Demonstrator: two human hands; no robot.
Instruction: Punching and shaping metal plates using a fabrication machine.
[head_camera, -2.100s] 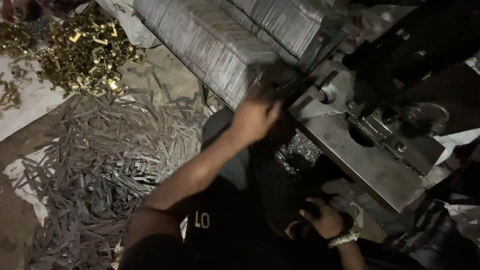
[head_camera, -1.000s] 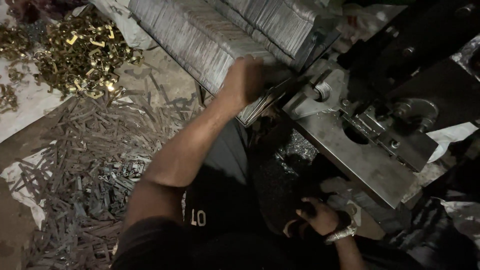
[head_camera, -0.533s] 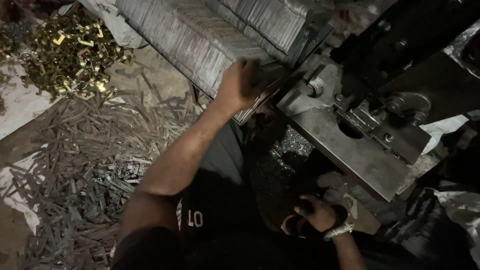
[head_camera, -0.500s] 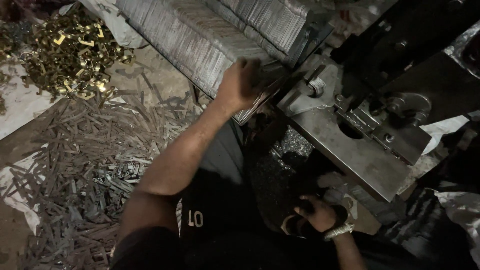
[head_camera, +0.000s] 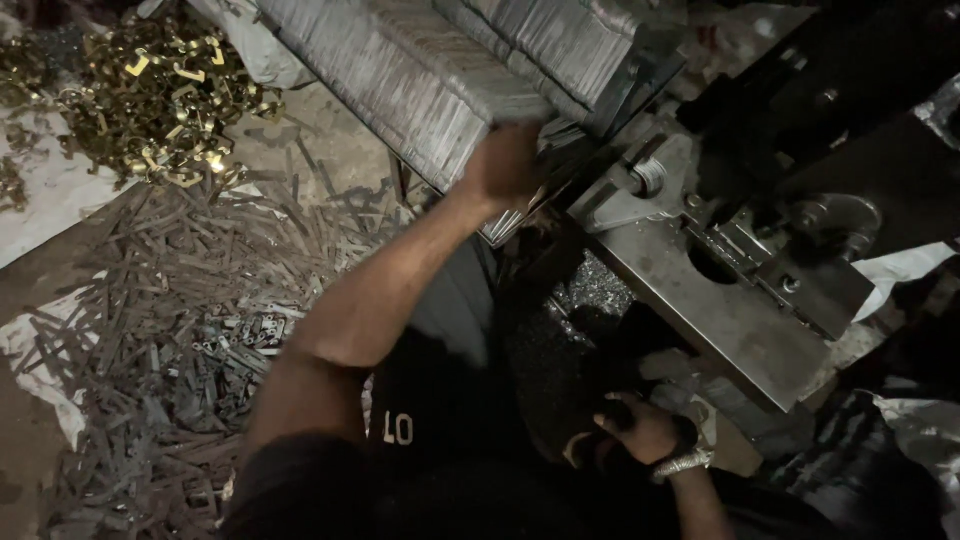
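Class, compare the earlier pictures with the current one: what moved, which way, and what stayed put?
The left hand rose from near the press plate up to the front edge of the stacked metal strips and now presses against them; whether it grips any is too blurred to tell. The right hand stayed low by the lap. The brass pieces and the grey scrap on the floor are unchanged.

1 head cam, steep downward look, close — hands (head_camera: 505, 165), press bed (head_camera: 700, 310)

No packages, labels, signs or screens show anywhere near the fingers; only loose metal stock and machine parts in view.
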